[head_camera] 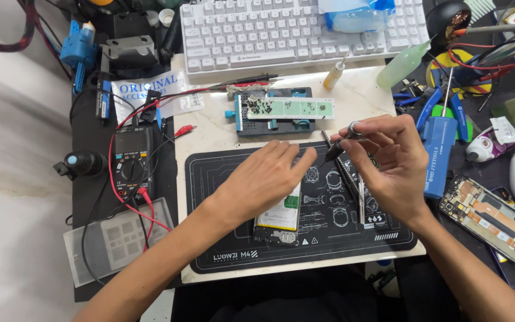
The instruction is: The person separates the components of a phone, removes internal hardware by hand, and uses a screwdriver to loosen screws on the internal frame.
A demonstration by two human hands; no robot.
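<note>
An opened phone [281,217] with its battery showing lies on a black work mat [210,179]. My left hand [263,179] rests flat on top of the phone, fingers together and pointing right. My right hand [388,161] holds a small screwdriver [340,143] by its top, tip pointing down-left toward the left fingertips. Tweezers and thin tools [359,194] lie on the mat under the right hand.
A blue holder with a green tray of tiny screws [284,108] sits behind the mat. A multimeter [132,161] with red leads is at left, a white keyboard [293,30] at back, a blue tool [439,155] and another opened phone [496,220] at right.
</note>
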